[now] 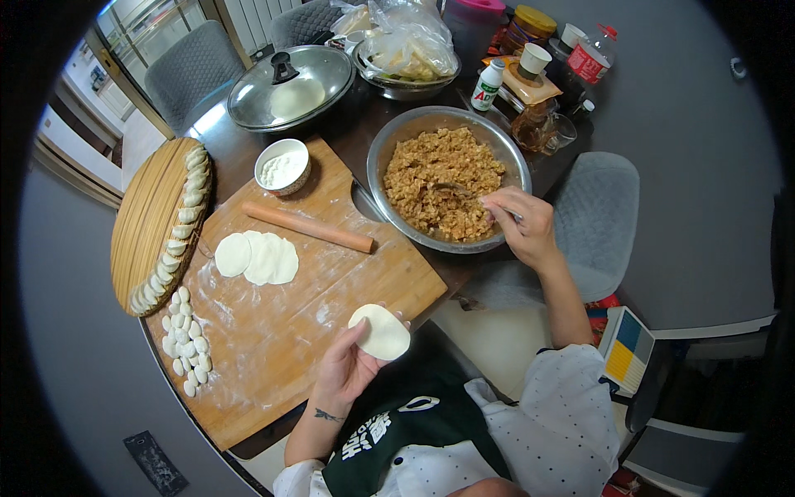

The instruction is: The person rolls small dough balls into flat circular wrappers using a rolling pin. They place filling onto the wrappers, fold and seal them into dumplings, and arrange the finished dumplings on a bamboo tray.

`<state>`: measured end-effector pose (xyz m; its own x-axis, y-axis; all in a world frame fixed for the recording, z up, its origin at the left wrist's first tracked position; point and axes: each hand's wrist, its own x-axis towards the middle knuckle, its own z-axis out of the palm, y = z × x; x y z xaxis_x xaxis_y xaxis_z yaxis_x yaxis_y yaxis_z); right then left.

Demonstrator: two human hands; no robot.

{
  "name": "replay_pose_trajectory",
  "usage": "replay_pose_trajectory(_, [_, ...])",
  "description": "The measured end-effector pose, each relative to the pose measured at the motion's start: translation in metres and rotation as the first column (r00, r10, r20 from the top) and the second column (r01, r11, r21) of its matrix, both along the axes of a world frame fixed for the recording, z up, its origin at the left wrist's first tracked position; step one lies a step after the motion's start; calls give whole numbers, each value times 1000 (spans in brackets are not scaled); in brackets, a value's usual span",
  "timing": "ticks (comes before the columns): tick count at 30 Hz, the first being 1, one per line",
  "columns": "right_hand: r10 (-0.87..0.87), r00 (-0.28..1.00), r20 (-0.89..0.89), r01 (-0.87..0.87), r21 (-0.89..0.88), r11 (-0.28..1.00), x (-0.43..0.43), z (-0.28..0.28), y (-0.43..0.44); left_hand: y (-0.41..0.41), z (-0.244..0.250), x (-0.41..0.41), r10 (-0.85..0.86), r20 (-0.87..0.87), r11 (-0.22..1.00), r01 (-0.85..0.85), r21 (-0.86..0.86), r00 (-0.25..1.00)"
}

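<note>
My left hand (353, 363) holds a round dough wrapper (383, 332) over the near edge of the wooden board (279, 335). In my right hand (525, 223) is the handle of a metal spoon (456, 189), whose bowl is partly sunk in the minced filling (444, 168). The filling lies in a steel mixing bowl (517, 158). On the board, several rolled wrappers (271, 258) overlap beside a wooden rolling pin (308, 227). Small dough pieces (186, 348) are heaped at the board's left. A row of folded dumplings (190, 215) runs along the right side of a round woven tray (143, 230).
A bowl of flour (282, 168) stands at the board's far corner. Behind it are a glass-lidded pan (290, 90) and a bagged bowl (407, 56). A white bottle (487, 86), a glass mug (549, 133) and a cola bottle (590, 59) are beyond the mixing bowl.
</note>
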<state>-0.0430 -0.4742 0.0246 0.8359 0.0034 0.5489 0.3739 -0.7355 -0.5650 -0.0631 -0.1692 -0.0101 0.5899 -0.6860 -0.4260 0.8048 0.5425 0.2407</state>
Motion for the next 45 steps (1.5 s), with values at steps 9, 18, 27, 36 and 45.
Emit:
replay_pose_trajectory(9, [30, 998, -52, -33, -60, 998, -11, -2, -1, -4, -1, 0, 67, -57, 998, -68, -18, 996])
replay_pose_trajectory(18, [69, 970, -232, -3, 272, 962, -22, 5, 3, -6, -2, 1, 47, -73, 997, -51, -60, 996])
replay_pose_trajectory(27, [-30, 965, -259, 222, 754, 619, -15, -18, -5, -9, 7, 8, 46, 10, 999, -46, 11, 999])
replay_pose_trajectory(36, [-99, 972, -213, 235, 883, 407, 0, -24, -19, -42, 21, 31, 67, 76, 998, -67, 0, 995])
replay_pose_trajectory(45, [-51, 998, -33, 49, 929, 366, -13, 11, -23, -93, 40, 73, 44, 179, 999, -43, -8, 983])
